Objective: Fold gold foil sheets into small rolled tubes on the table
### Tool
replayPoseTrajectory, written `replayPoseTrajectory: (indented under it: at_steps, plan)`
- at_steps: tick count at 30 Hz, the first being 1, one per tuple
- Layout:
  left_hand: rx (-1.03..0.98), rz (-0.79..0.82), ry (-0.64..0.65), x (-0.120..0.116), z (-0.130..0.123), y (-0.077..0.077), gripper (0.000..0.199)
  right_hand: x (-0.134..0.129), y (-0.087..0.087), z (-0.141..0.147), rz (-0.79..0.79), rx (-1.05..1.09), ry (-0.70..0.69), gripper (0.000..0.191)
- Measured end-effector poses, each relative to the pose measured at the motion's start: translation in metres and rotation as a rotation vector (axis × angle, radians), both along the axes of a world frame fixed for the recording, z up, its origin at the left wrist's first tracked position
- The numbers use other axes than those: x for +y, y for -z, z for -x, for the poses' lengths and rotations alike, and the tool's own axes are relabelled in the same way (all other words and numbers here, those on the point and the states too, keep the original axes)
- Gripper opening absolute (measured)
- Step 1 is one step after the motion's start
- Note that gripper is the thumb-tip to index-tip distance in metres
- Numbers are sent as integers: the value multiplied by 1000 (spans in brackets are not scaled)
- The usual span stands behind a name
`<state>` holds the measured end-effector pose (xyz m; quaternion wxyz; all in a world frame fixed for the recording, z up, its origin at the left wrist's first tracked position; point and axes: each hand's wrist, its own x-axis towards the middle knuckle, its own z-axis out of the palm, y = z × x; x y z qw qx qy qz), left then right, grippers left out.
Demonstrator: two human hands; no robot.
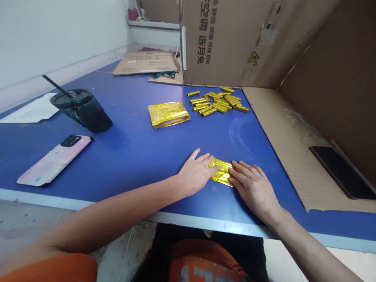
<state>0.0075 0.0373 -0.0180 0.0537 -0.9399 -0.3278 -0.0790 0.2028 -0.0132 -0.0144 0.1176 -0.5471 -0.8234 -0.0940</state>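
Observation:
A sheet of shiny gold foil paper (222, 171) lies creased on the blue table near its front edge. My left hand (197, 172) rests flat on the sheet's left end, fingers stretched out. On its right end my right hand (254, 188) presses down with the fingers extended, covering that edge. Farther back sits a stack of gold foil paper (169, 113). To the right of the stack, several small rolled gold foil pieces (219, 102) lie in a loose pile.
On the left stand a dark tumbler with a straw (85, 109) and a pink-and-white phone (55, 160). A large cardboard box (229, 43) rises behind the rolls. Flat cardboard (147, 62) lies at the back; a black phone-like slab (340, 170) is at right.

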Motion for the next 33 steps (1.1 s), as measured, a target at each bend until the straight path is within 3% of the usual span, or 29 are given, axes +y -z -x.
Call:
replayPoseTrajectory:
  at_steps: [13,20,33]
  plan:
    - [-32,-11,17,-4,-3,-6,25,-4,3,-1,-101,-3,-50,26]
    - [-33,48,35,-3,0,-8,29,-4,0,-2,-3,-43,-122,33]
    - [-27,29,54,0,5,-4,28,-9,3,-14,3,-41,-111,31]
